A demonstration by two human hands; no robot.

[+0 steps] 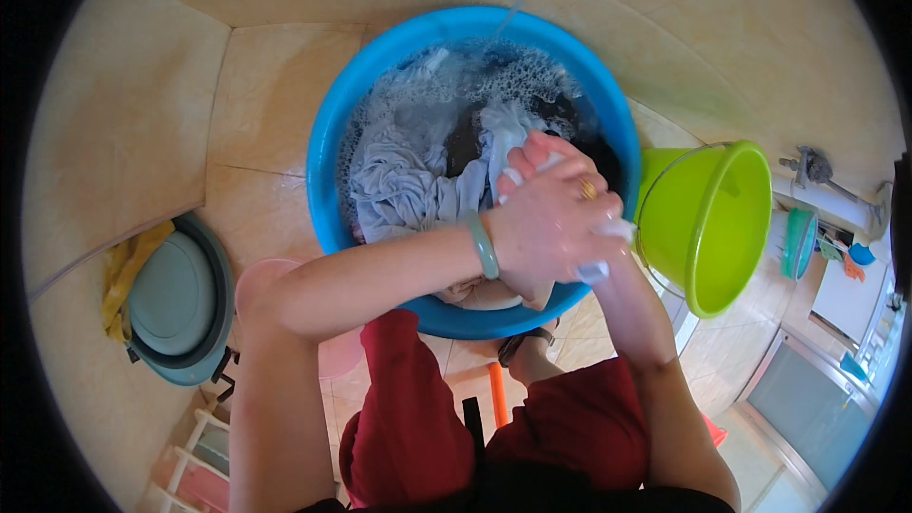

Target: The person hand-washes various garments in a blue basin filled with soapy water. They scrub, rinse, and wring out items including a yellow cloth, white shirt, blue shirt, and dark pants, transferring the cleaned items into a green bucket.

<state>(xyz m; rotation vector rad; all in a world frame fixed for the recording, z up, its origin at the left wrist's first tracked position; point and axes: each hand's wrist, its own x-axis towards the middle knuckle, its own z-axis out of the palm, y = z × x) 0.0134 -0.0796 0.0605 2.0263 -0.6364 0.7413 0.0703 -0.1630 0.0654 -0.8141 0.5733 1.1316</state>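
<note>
In front of me is a blue round tub [326, 123] of sudsy water. My left hand [541, 223], with a green bangle on the wrist and a gold-coloured ring, is closed over a bunched white cloth [593, 273]. Pressed against it is my right hand [549, 145], its fingers curled round the same cloth and mostly hidden behind the left. Bits of white cloth or foam poke out between the fingers. A pale blue garment [408, 190] lies soaked in the tub, with dark fabric under the suds. Beige cloth [484, 293] shows at the tub's near side.
A lime green bucket [703, 228] leans tilted at the tub's right, near a wall tap [814, 166]. Grey-green basins [176, 294] with a yellow cloth [133, 271] stand at the left. A pink basin [340, 356] is partly behind my left arm. A thin stream falls into the tub.
</note>
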